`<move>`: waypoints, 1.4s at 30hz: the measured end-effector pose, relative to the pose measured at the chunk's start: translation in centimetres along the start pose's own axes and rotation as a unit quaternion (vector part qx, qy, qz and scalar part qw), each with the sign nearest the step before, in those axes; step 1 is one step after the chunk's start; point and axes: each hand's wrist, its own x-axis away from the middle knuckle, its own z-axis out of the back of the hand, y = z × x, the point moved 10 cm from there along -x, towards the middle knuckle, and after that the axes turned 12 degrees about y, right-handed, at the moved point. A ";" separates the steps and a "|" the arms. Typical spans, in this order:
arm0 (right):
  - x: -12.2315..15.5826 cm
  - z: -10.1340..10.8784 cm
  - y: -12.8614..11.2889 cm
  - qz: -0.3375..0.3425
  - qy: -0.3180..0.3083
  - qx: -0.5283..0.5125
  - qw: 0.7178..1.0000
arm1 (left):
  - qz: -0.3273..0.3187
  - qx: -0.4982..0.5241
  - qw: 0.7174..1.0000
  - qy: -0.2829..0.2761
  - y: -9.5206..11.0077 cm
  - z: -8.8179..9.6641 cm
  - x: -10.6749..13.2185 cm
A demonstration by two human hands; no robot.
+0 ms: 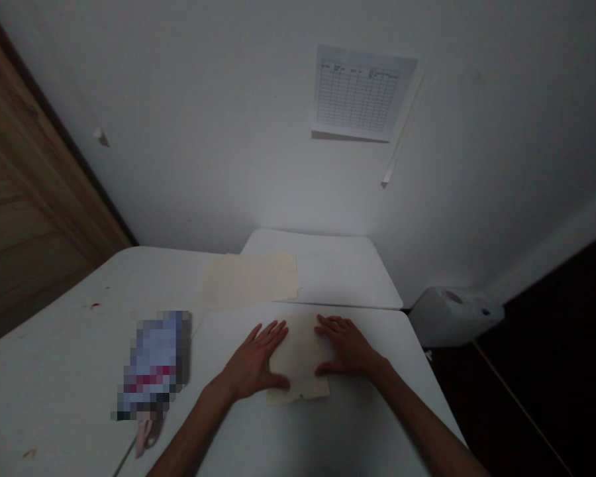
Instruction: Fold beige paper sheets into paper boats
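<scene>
left hand [255, 363] and right hand [346, 348] lie flat, grip wide, on cream paper [298, 361]; long axis runs away

Head camera looks steeply down, close over table [328, 430].

A cream paper sheet [298, 361], matt and smooth, is seen on the table [328, 437], whose white top looks smooth and faintly sheened; a second matt cream sheet [251, 279] lies beyond; wood-grain panelling [24, 218] is shown at left; the wall [203, 132] is painted matt.
</scene>
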 end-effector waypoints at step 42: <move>5.5 1.9 -1.3 -0.099 0.147 0.052 0.983 | 0.014 -0.074 0.985 0.156 4.4 0.5 0.4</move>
